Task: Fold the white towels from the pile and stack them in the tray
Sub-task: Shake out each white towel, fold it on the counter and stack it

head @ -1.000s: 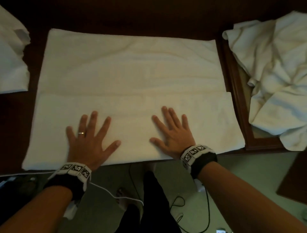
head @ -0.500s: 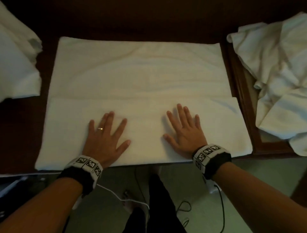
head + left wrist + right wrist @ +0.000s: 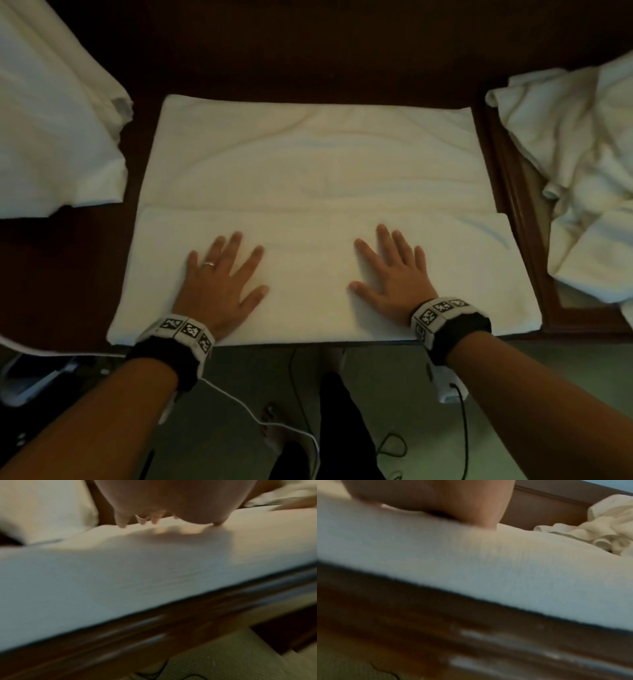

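A white towel (image 3: 315,178) lies spread on the dark wooden table (image 3: 308,51), with its near third folded over into a flap along the front edge. My left hand (image 3: 222,274) lies flat on the left half of that flap with its fingers spread. Flat on the right half is my right hand (image 3: 390,270). Neither holds anything. The pile of crumpled white towels (image 3: 582,164) sits on the wooden tray (image 3: 507,192) at the right. In the wrist views the left hand (image 3: 171,500) and the right hand (image 3: 436,497) press on the towel (image 3: 137,568).
More white cloth (image 3: 51,120) lies at the table's left end. The towel's near fold runs right along the table's front edge (image 3: 471,615). Below it are the floor, a white cable (image 3: 253,416) and my legs.
The head view has shifted, so the towel sits further right and lower in frame. Both hands stay flat on the folded flap, having slid only a little.
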### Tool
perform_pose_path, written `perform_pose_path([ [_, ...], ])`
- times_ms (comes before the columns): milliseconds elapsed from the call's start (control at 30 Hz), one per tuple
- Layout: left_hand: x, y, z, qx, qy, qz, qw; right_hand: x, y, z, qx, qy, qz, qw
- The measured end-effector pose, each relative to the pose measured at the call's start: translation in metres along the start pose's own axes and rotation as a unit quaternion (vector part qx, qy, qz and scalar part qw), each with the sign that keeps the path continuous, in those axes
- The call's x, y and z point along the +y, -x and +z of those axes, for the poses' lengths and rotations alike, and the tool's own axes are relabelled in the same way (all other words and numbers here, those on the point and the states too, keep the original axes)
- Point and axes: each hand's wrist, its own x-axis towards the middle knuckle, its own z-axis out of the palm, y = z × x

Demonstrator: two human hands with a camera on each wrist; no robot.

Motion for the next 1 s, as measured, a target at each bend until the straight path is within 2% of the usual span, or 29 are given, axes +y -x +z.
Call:
perform_pose_path([
  [67,0.002,-0.001,-0.002,-0.022,0.005,-0.046,0.999,0.013,0.004,-0.012,0.015,-0.023,0.022,0.999],
  [133,-0.009,0.002,-0.007,-0.054,0.010,-0.087,0.995,0.028,0.015,-0.019,0.001,-0.025,0.071,0.997],
  [267,-0.030,0.016,-0.014,-0.089,0.005,-0.067,0.994,0.034,0.035,-0.009,-0.019,-0.008,0.082,0.996],
  [400,-0.015,0.037,-0.020,-0.108,0.012,-0.081,0.991,0.020,0.048,-0.018,-0.021,-0.004,0.099,0.995],
  [500,-0.014,0.033,-0.037,-0.091,-0.010,-0.068,0.993,0.019,0.052,-0.030,0.002,-0.015,0.112,0.994],
  [600,-0.022,0.010,-0.064,-0.081,-0.056,-0.047,0.994,0.025,0.037,-0.048,0.013,0.008,0.119,0.993],
  [733,-0.029,-0.039,-0.089,-0.070,-0.093,-0.045,0.992,0.038,-0.008,-0.083,-0.008,0.039,0.115,0.993],
  [1000,-0.043,-0.165,-0.129,-0.082,-0.008,-0.076,0.994,0.085,-0.117,-0.142,0.040,0.041,0.107,0.993],
])
